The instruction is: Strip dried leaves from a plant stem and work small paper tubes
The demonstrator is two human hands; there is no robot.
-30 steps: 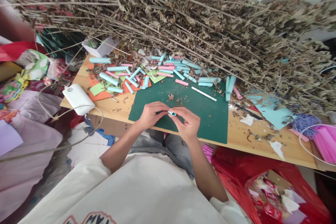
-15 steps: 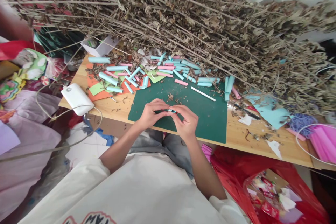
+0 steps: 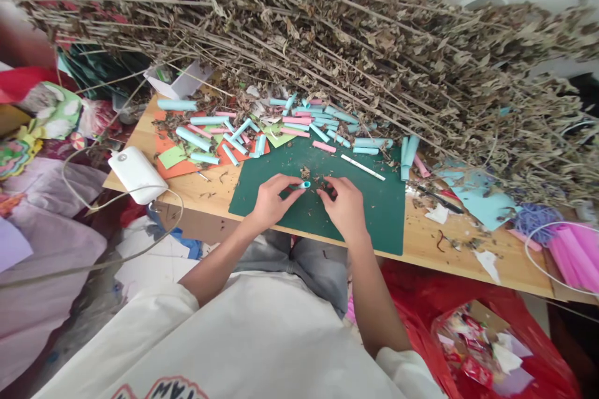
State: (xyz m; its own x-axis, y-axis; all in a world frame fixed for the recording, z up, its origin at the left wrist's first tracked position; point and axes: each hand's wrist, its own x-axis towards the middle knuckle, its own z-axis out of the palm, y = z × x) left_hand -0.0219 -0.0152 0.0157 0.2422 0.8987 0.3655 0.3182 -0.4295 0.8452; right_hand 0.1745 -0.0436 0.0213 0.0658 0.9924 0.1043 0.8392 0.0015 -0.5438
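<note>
My left hand (image 3: pixel 275 201) pinches a short rolled tube of light blue paper (image 3: pixel 305 185), its open end facing right. My right hand (image 3: pixel 345 206) is apart from the tube, just to its right and low over the green cutting mat (image 3: pixel 384 218). Its thumb and index finger are spread a little, with dried leaf crumbs (image 3: pixel 322 186) at their tips. A small clump of dried leaf (image 3: pixel 305 172) lies on the mat just beyond the tube. Farther right on the mat rests a thin white stick (image 3: pixel 363 168).
Blue paper rolls (image 3: pixel 191 138) and pink paper rolls (image 3: pixel 324 146) are scattered along the back. A big bundle of dried stalks (image 3: pixel 290 31) spans behind them. On the left sits a white power bank (image 3: pixel 138 176) with a cable; a dark pen (image 3: pixel 440 199) lies right.
My right hand has let go of the blue paper tube and moved right, its fingers parting near leaf crumbs. My left hand keeps the tube, now slightly farther from me.
</note>
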